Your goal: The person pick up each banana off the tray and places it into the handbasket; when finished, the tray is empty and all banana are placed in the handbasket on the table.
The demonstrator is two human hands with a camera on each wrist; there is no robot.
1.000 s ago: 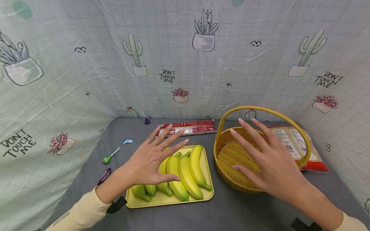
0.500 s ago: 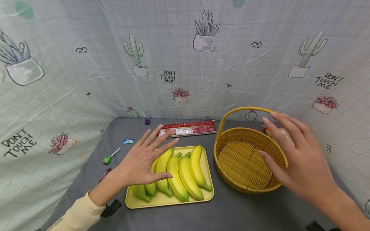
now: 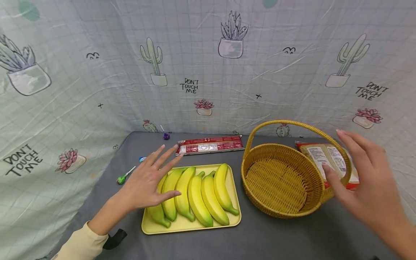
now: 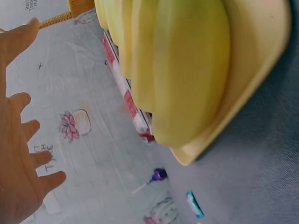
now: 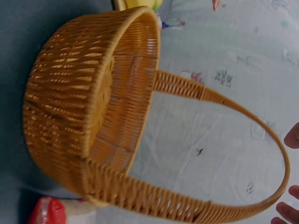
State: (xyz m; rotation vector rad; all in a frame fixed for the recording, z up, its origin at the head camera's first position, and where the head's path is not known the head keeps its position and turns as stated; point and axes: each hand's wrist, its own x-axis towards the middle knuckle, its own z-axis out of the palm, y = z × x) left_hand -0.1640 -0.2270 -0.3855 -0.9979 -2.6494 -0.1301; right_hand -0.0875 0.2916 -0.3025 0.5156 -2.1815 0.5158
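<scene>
A: Wicker, yellow-brown: the right hand (image 3: 370,191) is spread flat, fingers straight, holding nothing, just beside the right rim of the basket (image 3: 260,202). From the head view I cannot tell whether the fingertips touch the handle.

B: Right wrist view shows only the fingertips (image 5: 293,136) at the frame edge, just beside the arched handle. It also shows a red-and-white packet (image 5: 46,211) behind the basket; the head view shows the same packet (image 3: 331,159) with printed text, lying between the hand and the basket rim.

A: Left hand (image 3: 143,186)?

B: Released, fingers fanned, hovering over the left end of the bananas (image 3: 198,193) on the yellow tray (image 3: 191,228). Contact cannot be told in the head view. Left wrist view shows the open palm (image 4: 16,154) apart from the bananas (image 4: 187,70).

A: Further out?

B: Long red packet (image 3: 209,145) behind the tray; green lollipop (image 3: 122,177) and purple lollipop (image 3: 166,135) on the grey table (image 3: 279,238) to the left.
</scene>
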